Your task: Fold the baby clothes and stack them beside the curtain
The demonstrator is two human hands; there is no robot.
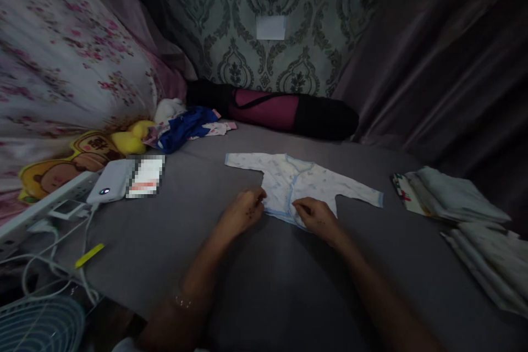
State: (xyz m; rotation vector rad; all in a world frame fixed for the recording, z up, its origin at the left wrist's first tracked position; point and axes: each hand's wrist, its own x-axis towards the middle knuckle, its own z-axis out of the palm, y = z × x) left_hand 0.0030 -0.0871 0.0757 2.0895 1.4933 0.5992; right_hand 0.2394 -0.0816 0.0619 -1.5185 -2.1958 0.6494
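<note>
A small white baby shirt (277, 182) with pale prints and light-blue trim lies spread on the grey surface, its sleeves stretched out to both sides and its neck facing away from me. My left hand (246, 210) is at the shirt's lower left side, fingers curled closed on the edge of the cloth. My right hand (318, 219) rests over the lower front, thumb and forefinger pinched together at the cloth beside the blue-trimmed front opening. Part of the bottom hem is hidden beneath the right hand.
Folded cloths (457, 192) are stacked at the right. A black and maroon long bag (268, 110) lies along the wall. To the left are crumpled clothes (187, 126), a white power bank (110, 180), a power strip (49, 206) with cables and a yellow stick-like object (89, 256).
</note>
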